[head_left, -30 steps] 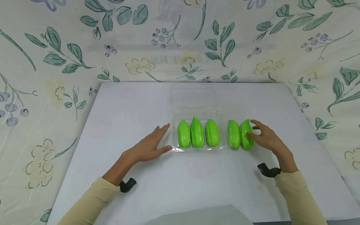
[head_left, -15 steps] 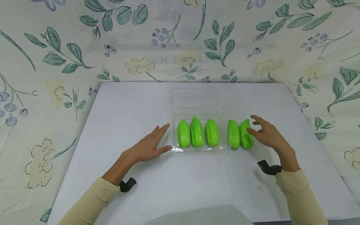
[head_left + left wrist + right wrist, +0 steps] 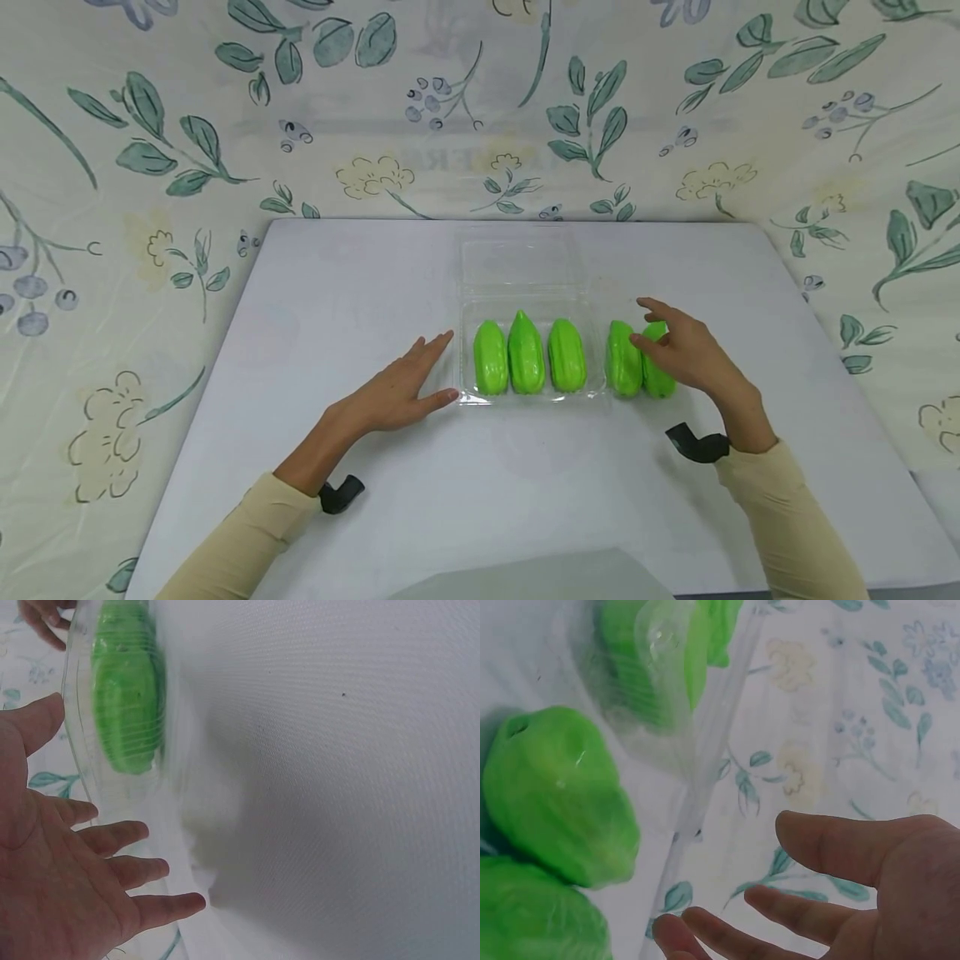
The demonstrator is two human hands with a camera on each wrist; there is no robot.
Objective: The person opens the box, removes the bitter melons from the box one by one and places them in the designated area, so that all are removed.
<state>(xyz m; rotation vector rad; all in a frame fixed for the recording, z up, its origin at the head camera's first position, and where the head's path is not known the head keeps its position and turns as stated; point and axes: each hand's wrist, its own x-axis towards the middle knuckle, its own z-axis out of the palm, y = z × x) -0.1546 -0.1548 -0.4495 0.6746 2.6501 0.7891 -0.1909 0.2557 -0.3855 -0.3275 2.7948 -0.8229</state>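
A clear plastic box lies with its lid folded back. In it are three glossy, ribbed green gourd-like pieces side by side: a left one, a pointed middle one and a right one. Two more, a nearer one and an outer one, lie outside on the right. My left hand spreads its fingers at the box's left side, thumb tip by the front corner. My right hand is above the two loose pieces, fingers loosely bent and holding nothing, partly hiding the outer one.
The box and the pieces rest on a white tabletop. Behind and beside it hangs a cloth printed with leaves and flowers. A pale grey shape shows at the front edge. A black wrist device sits on each arm.
My right hand first drew slightly up and away from the outer loose piece, then moved left over both loose pieces. The left hand and the green pieces stayed where they were.
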